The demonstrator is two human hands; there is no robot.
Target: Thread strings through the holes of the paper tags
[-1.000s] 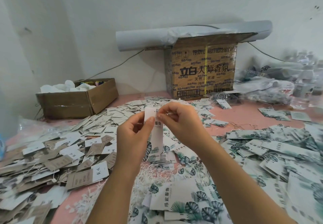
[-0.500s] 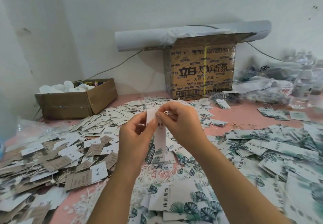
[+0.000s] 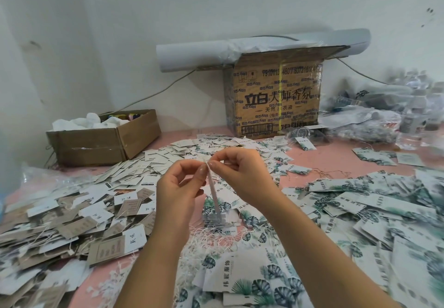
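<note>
One paper tag (image 3: pixel 213 194) hangs edge-on between two hands. Its top edge is pinched by thumb and forefinger of the left hand (image 3: pixel 176 188) and by the fingertips of the right hand (image 3: pixel 242 175). Loose tags (image 3: pixel 384 202) on the table (image 3: pixel 336 160) are too many to count. Two boxes stand behind: open box (image 3: pixel 103 144), printed box (image 3: pixel 276 101).

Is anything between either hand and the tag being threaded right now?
Nothing visible. The left hand and the right hand both pinch the top end of the paper tag, which hangs edge-on above the heap of loose tags. The string itself is too thin to make out.
</note>
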